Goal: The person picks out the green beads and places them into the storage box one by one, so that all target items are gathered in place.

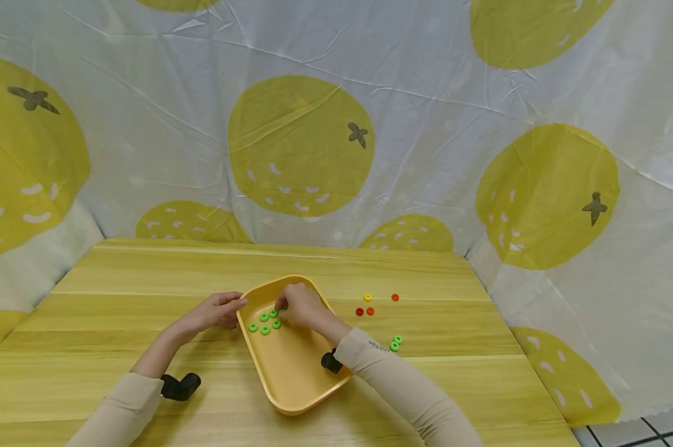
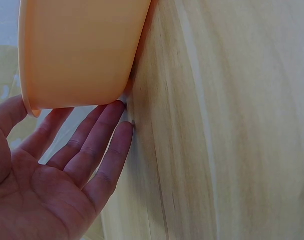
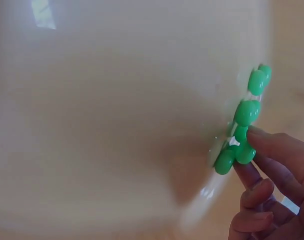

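Observation:
A yellow-orange plastic tray (image 1: 300, 385) sits on the wooden table. Inside, towards its far left part, lie several small green ring beads (image 1: 266, 330). My left hand (image 1: 216, 310) holds the tray's left rim, thumb at the lip and fingers along the outer wall (image 2: 86, 55). Reaching into the tray, my right hand (image 1: 304, 305) pinches a green ring bead (image 3: 246, 152) between its fingertips. Other green beads (image 3: 248, 112) lie in a group close to it. The right fingers partly cover the pinched bead in the head view.
Right of the tray lie a yellow bead (image 1: 367, 298), a dark red bead (image 1: 359, 311), two orange beads (image 1: 395, 297) and two green beads (image 1: 394, 346). A lemon-printed cloth (image 1: 420, 155) hangs behind the table (image 1: 163, 273).

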Motion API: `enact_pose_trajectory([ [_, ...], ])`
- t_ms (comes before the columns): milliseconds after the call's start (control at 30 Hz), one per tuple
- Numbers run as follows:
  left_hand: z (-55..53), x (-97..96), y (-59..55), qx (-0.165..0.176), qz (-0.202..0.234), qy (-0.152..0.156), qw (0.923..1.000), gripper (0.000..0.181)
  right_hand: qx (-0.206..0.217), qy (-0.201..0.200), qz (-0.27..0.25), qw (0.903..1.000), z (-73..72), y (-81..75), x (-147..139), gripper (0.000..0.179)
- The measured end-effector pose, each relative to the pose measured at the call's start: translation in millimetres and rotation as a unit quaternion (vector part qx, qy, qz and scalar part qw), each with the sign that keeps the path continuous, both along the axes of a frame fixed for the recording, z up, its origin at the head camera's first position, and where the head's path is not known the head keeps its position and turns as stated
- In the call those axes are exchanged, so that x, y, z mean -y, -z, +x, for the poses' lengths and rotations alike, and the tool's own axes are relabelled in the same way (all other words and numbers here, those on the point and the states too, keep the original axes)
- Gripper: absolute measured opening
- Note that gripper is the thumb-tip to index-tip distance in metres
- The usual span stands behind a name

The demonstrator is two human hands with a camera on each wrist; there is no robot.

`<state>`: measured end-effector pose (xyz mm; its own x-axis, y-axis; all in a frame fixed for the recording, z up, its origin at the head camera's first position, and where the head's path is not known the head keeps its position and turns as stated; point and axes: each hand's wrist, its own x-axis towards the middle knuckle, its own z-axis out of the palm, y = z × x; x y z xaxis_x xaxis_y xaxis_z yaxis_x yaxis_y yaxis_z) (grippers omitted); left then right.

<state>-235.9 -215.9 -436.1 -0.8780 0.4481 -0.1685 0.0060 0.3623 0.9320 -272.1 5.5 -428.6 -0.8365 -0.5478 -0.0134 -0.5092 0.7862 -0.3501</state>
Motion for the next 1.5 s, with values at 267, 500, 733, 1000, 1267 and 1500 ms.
enact_pose_trajectory([
  [267, 1.7, -0.1, -0.7, 0.003, -0.003, -0.004, 1.0000, 0.057, -0.014, -0.004, 0.004, 0.9999, 2.2, 0.3, 2.1, 0.006],
  [500, 3.8, -0.3, -0.5, 0.007, -0.005, -0.005, 0.9999, 0.059, -0.014, -0.013, -0.001, 0.9998, 3.0, 2.3, 2.6, 0.007],
  [733, 3.5, -0.1, 0.7, 0.008, -0.004, -0.008, 0.9999, 0.059, -0.018, -0.022, -0.028, 0.9992, 3.9, -3.0, -2.9, 0.011],
  [1000, 2.4, 1.7, 3.7, 0.005, -0.003, -0.002, 1.0000, 0.058, 0.017, -0.018, -0.170, 0.9851, 1.7, -20.5, -18.1, 0.016],
  [1267, 1.8, -0.2, 1.8, 0.006, 0.000, 0.001, 1.0000, 0.058, 0.138, 0.022, -0.338, 0.9306, -6.0, -42.7, -56.2, 0.026],
  [1500, -0.6, 0.7, -1.3, 0.009, -0.002, -0.003, 1.0000, 0.059, 0.261, 0.075, -0.435, 0.8584, -13.8, -58.6, -93.0, 0.028],
])
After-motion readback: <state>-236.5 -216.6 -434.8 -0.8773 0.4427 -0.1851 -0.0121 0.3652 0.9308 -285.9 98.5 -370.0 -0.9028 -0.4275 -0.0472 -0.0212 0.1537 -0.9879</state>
